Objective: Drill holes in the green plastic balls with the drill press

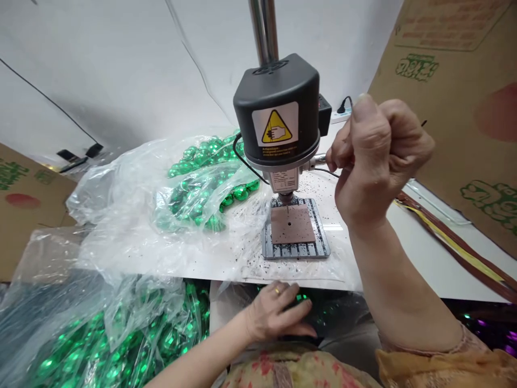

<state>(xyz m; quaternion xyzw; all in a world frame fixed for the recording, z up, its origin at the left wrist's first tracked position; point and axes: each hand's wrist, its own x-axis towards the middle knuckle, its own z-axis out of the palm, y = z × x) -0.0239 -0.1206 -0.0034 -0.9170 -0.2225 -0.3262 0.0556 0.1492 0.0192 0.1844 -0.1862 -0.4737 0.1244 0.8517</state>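
The right hand [375, 161] is curled tightly round the feed lever [320, 159] of the drill press [278, 97]; the left hand [278, 312] spreads loosely over green beads [301, 297], its hold unclear. The brown board [299, 230] on the base [319, 250], seemingly unclamped, could twist if the bit [288, 208] snagged.

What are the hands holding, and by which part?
The right hand seems closed around the outer part of the drill press side handle. Whether the left hand holds anything cannot be told.

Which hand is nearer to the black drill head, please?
Right. The right hand is raised just beside the drill head; the left hand is lower, in front of the metal base.
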